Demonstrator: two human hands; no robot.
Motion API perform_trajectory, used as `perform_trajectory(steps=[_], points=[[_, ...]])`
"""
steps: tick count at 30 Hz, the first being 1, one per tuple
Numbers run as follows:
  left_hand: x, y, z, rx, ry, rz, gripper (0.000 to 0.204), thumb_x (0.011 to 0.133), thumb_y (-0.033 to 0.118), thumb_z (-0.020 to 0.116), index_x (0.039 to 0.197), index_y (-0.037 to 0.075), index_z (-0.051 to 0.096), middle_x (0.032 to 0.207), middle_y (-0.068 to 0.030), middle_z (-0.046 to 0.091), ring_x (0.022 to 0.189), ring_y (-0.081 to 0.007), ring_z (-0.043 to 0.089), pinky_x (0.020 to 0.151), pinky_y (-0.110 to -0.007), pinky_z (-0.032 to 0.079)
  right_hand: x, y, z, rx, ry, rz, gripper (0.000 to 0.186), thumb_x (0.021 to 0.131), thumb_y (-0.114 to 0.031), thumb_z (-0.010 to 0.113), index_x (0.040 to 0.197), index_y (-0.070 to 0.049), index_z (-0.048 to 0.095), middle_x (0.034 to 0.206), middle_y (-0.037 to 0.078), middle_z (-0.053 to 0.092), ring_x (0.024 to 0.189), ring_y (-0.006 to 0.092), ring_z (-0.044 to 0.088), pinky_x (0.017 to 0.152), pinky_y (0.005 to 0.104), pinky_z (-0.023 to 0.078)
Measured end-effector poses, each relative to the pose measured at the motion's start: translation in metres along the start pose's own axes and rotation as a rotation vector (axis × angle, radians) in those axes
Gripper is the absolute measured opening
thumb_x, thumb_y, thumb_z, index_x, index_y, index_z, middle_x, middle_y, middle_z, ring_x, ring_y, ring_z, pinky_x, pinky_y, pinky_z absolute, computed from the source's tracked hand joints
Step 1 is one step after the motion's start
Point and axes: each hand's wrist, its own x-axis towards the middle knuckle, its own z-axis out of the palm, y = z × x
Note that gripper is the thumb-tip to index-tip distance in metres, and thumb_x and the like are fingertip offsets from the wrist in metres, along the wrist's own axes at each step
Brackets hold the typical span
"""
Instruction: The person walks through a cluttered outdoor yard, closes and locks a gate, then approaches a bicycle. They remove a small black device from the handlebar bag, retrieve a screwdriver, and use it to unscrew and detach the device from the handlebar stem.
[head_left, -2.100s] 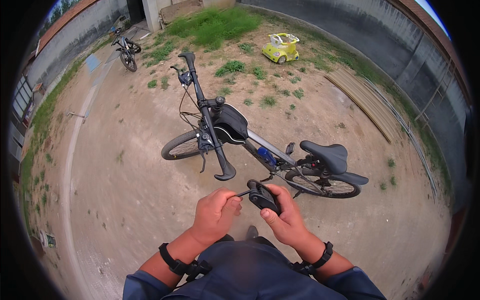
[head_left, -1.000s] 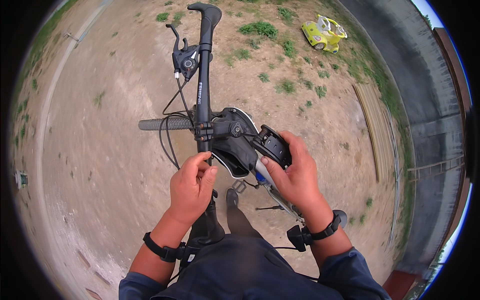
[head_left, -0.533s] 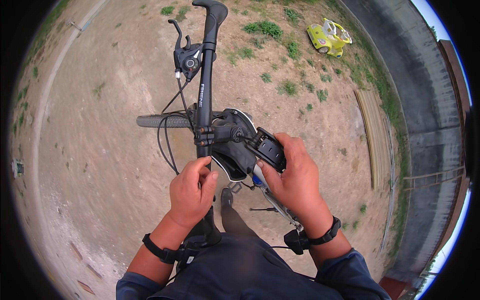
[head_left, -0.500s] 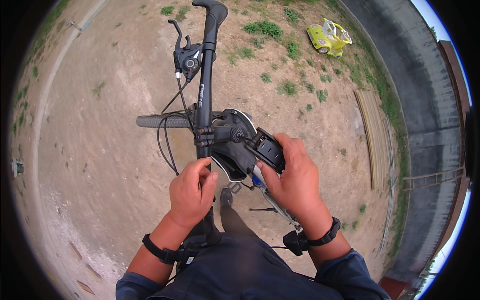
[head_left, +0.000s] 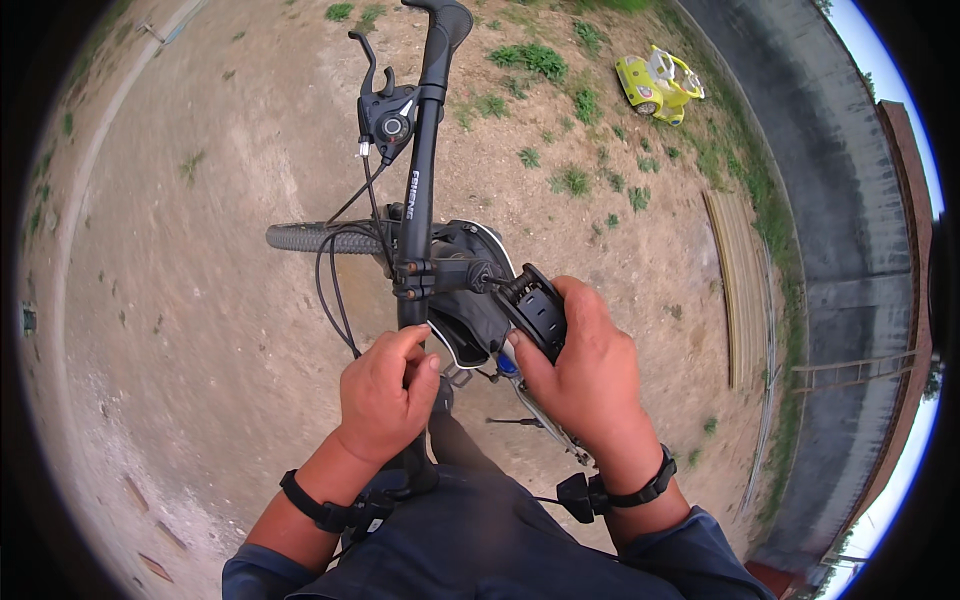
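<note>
My right hand (head_left: 580,370) is closed round a black folding multi-tool (head_left: 537,312), whose thin key reaches left to the top of the black handlebar stem (head_left: 450,272); whether it is seated in the bolt is hard to tell. My left hand (head_left: 390,385) has its fingers curled at the handlebar (head_left: 418,200), below the stem clamp (head_left: 412,280). A brake-and-shift lever (head_left: 390,125) with cables sits on the upper bar. Behind the stem lies a black frame bag (head_left: 462,325), partly covered by the stem.
The bike's front tyre (head_left: 310,237) points left, and my leg (head_left: 455,440) is beside the frame. A yellow toy car (head_left: 655,90) stands on weedy dirt at upper right. Long boards (head_left: 730,280) and pipes lie beside a grey wall (head_left: 850,250), with a ladder against it.
Since two seconds ago, my view has swung down over the handlebar, my left hand has left the tool for the bar, and the tool has reached the stem. Recently it shifted slightly.
</note>
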Motion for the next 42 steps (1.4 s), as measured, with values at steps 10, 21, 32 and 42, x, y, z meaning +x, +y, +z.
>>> perform_trajectory(steps=[10, 21, 32, 42], points=[[0.002, -0.001, -0.002, -0.012, 0.0, 0.037, 0.037, 0.088, 0.0, 0.072, 0.123, 0.001, 0.06, 0.081, -0.0092, 0.064, 0.063, -0.0261, 0.064, 0.056, -0.037, 0.05, 0.0, -0.001, 0.001, 0.025, -0.089, 0.065, 0.064, 0.085, -0.025, 0.083, 0.138, -0.005, 0.054, 0.112, 0.022, 0.069, 0.096, 0.0424, 0.072, 0.08, 0.0465, 0.059], [0.002, -0.001, -0.002, 0.006, -0.004, 0.056, 0.04, 0.086, -0.002, 0.071, 0.124, 0.001, 0.06, 0.081, -0.0097, 0.063, 0.063, -0.0265, 0.063, 0.055, -0.037, 0.05, 0.0, 0.012, 0.01, 0.07, -0.071, 0.016, 0.067, 0.084, -0.021, 0.085, 0.141, -0.004, 0.052, 0.118, 0.022, 0.068, 0.1, 0.0413, 0.071, 0.084, 0.045, 0.059], [0.004, 0.001, 0.002, 0.029, -0.002, 0.062, 0.039, 0.086, -0.002, 0.071, 0.124, 0.001, 0.059, 0.081, -0.0093, 0.063, 0.063, -0.0259, 0.063, 0.055, -0.036, 0.049, 0.017, 0.028, -0.005, 0.003, -0.174, -0.083, 0.065, 0.083, -0.018, 0.085, 0.139, -0.007, 0.054, 0.11, 0.018, 0.066, 0.092, 0.0389, 0.07, 0.076, 0.0448, 0.058], [0.005, 0.001, 0.001, 0.049, -0.008, 0.066, 0.039, 0.085, -0.001, 0.072, 0.123, 0.002, 0.06, 0.081, -0.0091, 0.063, 0.063, -0.0265, 0.063, 0.054, -0.038, 0.049, 0.071, 0.037, -0.031, -0.267, -0.118, -0.541, 0.05, 0.075, -0.011, 0.075, 0.123, -0.02, 0.066, 0.113, 0.006, 0.066, 0.102, 0.0319, 0.065, 0.089, 0.0442, 0.052]])
